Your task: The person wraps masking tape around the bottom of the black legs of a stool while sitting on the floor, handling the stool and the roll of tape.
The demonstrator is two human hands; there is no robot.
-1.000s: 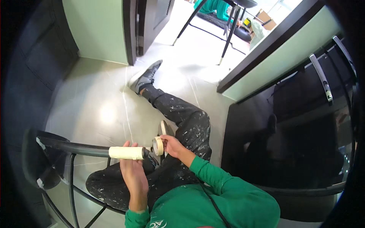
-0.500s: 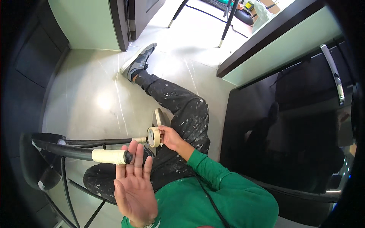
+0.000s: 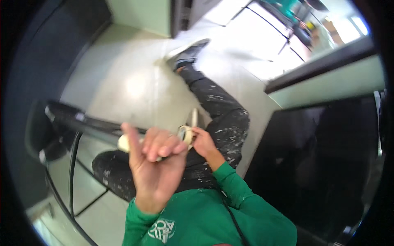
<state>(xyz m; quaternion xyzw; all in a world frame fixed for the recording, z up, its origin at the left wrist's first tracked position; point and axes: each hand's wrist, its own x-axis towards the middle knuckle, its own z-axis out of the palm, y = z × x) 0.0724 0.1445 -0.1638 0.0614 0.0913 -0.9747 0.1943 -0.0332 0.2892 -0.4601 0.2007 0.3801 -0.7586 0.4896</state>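
Observation:
My left hand (image 3: pixel 158 176) is raised palm up at the end of a black metal stool leg (image 3: pixel 100 132), blurred by motion. Its fingers curl over the leg's end, while the thumb stretches up across it. Cream masking tape (image 3: pixel 123 143) wraps the leg near that end and shows beside my thumb; the rest is hidden by the hand. In my right hand (image 3: pixel 204 143), near my lap, I pinch a roll of masking tape (image 3: pixel 181 133). The stool (image 3: pixel 39 133) lies tipped over on the left.
My paint-spattered trouser leg (image 3: pixel 217 100) stretches forward over the tiled floor (image 3: pixel 123 61), ending in a grey shoe (image 3: pixel 191 53). A glossy black panel (image 3: pixel 312 160) with a handle stands at right, dark cabinets (image 3: pixel 41 57) at left. Beyond a doorway are more furniture legs (image 3: pixel 271 20).
My left hand has moved up, its straight fingers now curled over the leg's end. My right hand still holds the tape roll. The whole view has shifted and tilted.

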